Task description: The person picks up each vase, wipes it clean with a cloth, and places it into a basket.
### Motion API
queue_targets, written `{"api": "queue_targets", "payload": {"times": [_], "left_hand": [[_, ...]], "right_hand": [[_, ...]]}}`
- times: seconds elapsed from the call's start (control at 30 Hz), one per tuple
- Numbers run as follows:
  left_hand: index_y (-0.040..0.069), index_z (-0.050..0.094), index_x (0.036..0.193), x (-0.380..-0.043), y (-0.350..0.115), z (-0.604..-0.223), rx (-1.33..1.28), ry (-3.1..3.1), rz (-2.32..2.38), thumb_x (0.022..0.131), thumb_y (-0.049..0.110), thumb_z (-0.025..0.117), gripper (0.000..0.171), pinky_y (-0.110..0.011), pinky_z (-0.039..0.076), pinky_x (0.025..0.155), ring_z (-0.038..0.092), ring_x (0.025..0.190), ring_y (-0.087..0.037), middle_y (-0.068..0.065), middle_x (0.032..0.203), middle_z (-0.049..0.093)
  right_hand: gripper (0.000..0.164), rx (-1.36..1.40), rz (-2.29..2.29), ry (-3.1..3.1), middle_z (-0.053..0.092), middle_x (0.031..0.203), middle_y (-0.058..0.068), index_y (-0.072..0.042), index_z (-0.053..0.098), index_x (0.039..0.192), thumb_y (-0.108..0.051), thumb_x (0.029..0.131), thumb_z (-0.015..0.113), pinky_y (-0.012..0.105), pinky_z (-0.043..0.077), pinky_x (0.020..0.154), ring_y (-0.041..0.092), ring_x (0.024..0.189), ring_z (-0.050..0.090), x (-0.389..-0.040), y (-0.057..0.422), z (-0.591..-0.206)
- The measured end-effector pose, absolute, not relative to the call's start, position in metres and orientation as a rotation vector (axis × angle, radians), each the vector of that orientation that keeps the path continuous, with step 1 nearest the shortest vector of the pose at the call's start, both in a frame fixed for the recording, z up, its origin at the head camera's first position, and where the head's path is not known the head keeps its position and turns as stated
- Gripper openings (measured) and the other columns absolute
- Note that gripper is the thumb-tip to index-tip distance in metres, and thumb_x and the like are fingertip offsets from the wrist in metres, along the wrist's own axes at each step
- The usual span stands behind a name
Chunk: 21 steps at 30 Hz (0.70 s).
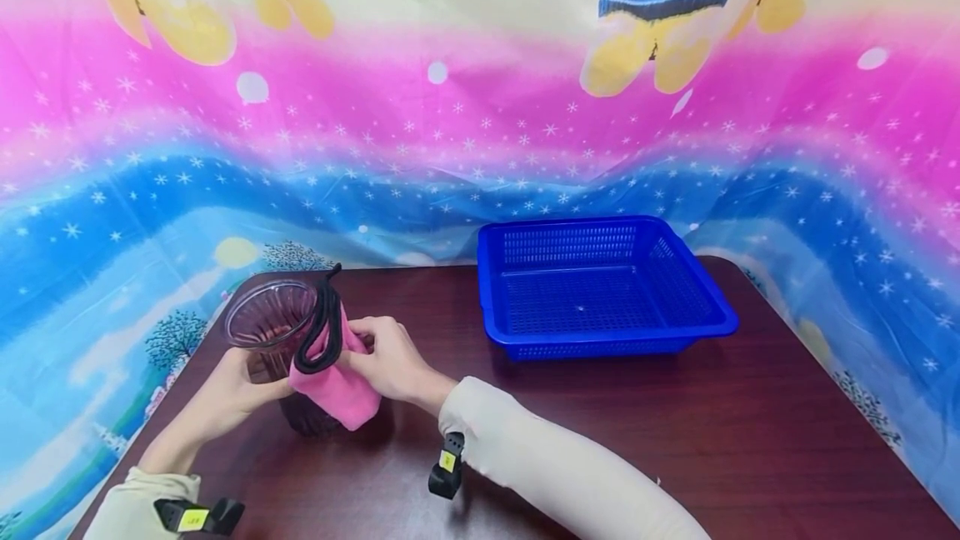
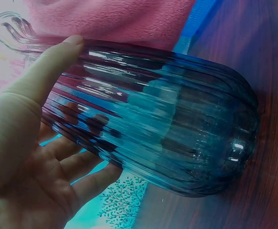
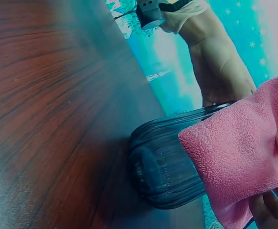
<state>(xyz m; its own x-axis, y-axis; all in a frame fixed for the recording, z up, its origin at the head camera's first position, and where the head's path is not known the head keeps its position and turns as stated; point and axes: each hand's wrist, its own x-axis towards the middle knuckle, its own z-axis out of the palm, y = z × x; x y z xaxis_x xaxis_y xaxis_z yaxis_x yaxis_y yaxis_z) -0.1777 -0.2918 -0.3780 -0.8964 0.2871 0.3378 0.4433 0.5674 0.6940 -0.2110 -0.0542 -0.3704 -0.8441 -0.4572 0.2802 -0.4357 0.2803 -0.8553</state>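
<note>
A ribbed glass vase point(image 1: 272, 319) with a flared rim stands at the table's left side, tinted purple above and bluish toward its base. My left hand point(image 1: 232, 394) grips it below the rim; in the left wrist view the thumb lies along one side of the glass point(image 2: 191, 119) and the fingers curl round the other. My right hand point(image 1: 393, 361) pinches a folded pink cloth point(image 1: 345, 394) with black edging. That fluffy cloth point(image 3: 239, 152) lies against the vase's right side, and in the right wrist view it covers part of the glass.
A blue plastic basket point(image 1: 600, 340) with perforated walls sits at the back right of the dark wooden table point(image 1: 637, 440). Behind the table hangs a colourful printed curtain point(image 1: 450, 148). Black straps with yellow labels circle both wrists.
</note>
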Motion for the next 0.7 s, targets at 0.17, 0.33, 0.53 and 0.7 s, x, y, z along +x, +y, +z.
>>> {"api": "queue_targets", "payload": {"times": [0.17, 0.33, 0.53, 0.7], "left_hand": [[0.008, 0.043, 0.14, -0.178, -0.291, -0.377, -0.63, -2.604, -1.237, 0.078, 0.002, 0.077, 0.071, -0.007, 0.046, 0.084, 0.048, 0.112, 0.016, 0.031, 0.124, 0.05], [0.006, 0.043, 0.14, -0.178, -0.292, -0.377, -0.628, -2.601, -1.238, 0.077, 0.001, 0.077, 0.071, -0.008, 0.048, 0.082, 0.05, 0.11, 0.016, 0.032, 0.122, 0.051], [0.002, 0.042, 0.139, -0.178, -0.292, -0.377, -0.631, -2.601, -1.257, 0.078, 0.0, 0.076, 0.069, -0.011, 0.051, 0.079, 0.052, 0.107, 0.016, 0.033, 0.12, 0.051], [0.001, 0.041, 0.138, -0.178, -0.292, -0.378, -0.623, -2.61, -1.282, 0.079, 0.0, 0.075, 0.068, -0.013, 0.052, 0.079, 0.053, 0.105, 0.015, 0.033, 0.12, 0.051]], "right_hand": [[0.014, -0.868, -1.63, 2.523, 0.068, 0.083, -0.002, -0.015, 0.071, 0.1, -0.018, 0.086, 0.071, 0.009, 0.048, 0.059, -0.005, 0.069, 0.056, -0.21, -0.055, -0.368], [0.013, -0.892, -1.581, 2.587, 0.066, 0.081, -0.003, -0.015, 0.07, 0.097, -0.022, 0.087, 0.072, 0.008, 0.046, 0.058, -0.005, 0.07, 0.055, -0.21, -0.055, -0.37], [0.016, -0.89, -1.539, 2.64, 0.065, 0.077, -0.004, -0.015, 0.07, 0.098, -0.026, 0.087, 0.071, 0.009, 0.044, 0.056, -0.004, 0.066, 0.052, -0.21, -0.054, -0.374], [0.018, -0.862, -1.521, 2.643, 0.067, 0.079, -0.004, -0.016, 0.07, 0.1, -0.028, 0.087, 0.07, 0.009, 0.043, 0.057, -0.003, 0.066, 0.051, -0.21, -0.053, -0.379]]}}
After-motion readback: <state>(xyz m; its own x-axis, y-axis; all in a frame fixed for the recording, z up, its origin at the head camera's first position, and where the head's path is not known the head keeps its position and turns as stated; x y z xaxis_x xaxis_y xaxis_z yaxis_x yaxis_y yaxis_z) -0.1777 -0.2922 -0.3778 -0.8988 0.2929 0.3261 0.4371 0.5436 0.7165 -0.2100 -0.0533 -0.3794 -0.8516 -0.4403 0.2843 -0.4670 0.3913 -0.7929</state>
